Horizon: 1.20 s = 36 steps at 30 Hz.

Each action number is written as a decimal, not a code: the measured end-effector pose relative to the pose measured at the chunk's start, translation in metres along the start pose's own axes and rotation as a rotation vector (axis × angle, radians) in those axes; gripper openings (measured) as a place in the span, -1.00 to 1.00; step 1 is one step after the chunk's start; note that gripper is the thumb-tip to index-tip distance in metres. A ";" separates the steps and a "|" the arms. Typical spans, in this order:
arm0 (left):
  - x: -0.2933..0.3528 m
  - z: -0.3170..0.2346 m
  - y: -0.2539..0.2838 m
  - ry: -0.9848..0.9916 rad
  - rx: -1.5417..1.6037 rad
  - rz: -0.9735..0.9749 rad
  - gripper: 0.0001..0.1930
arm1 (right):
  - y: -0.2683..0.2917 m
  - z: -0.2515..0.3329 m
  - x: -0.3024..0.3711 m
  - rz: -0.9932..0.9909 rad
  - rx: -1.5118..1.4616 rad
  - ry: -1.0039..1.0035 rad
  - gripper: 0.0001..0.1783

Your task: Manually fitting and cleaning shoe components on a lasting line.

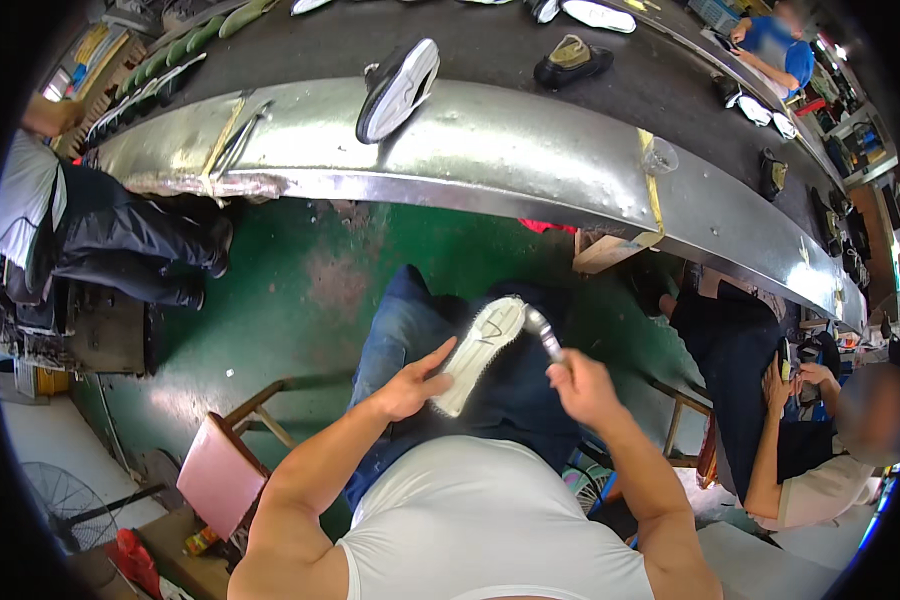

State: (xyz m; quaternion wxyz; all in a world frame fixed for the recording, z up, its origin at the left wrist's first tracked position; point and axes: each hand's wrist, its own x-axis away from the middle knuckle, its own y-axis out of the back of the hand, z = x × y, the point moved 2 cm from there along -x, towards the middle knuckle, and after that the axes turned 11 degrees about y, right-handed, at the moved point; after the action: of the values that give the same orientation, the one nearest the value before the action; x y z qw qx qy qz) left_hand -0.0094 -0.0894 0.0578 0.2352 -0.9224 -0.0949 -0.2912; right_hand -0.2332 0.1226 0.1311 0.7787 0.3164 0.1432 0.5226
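A white shoe sole (475, 355) with a ridged rim and a dark angular mark on its face is held slanting over my lap. My left hand (415, 387) grips its near left edge, with the thumb lying on its face. My right hand (583, 387) is closed around a short silvery tool (545, 335). The tool's far end meets or nearly meets the sole's upper right edge. Motion blur hides the exact kind of tool. Whether a shoe upper is under the sole cannot be seen.
Ahead runs a metal-edged conveyor bench (510, 125). A dark shoe (400, 92) leans on its edge, sole outward; another shoe (572, 64) stands farther back. Co-workers sit left, right and far right. A pink-backed chair (222, 475) and a fan (65, 500) are at the lower left.
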 end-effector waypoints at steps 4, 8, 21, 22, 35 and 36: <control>0.022 -0.083 -0.006 -0.179 0.195 0.072 -0.32 | 0.078 0.010 -0.055 -0.407 0.350 0.218 -0.59; -0.006 -0.211 -0.012 -0.417 0.076 -0.019 -0.27 | 0.139 -0.014 -0.139 -0.601 0.678 0.476 -0.49; -0.296 -0.477 0.032 -0.673 -1.554 -1.142 -0.28 | 0.158 -0.045 -0.197 -0.576 0.525 0.404 -0.54; -0.319 -0.463 0.052 -0.718 -1.622 -1.109 -0.39 | 0.160 -0.044 -0.202 -0.583 0.505 0.439 -0.54; -0.169 -0.494 0.161 0.159 -0.880 -0.920 -0.27 | 0.161 -0.053 -0.197 -0.641 0.514 0.432 -0.53; -0.149 -0.485 0.152 0.056 -0.755 -0.769 -0.36 | 0.160 -0.054 -0.196 -0.658 0.529 0.424 -0.53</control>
State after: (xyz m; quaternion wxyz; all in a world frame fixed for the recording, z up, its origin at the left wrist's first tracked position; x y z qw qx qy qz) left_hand -0.3215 -0.4652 0.2630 -0.2338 -0.8335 -0.3081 -0.3945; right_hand -0.4598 0.0048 0.1714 0.7492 0.3282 0.5198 0.2466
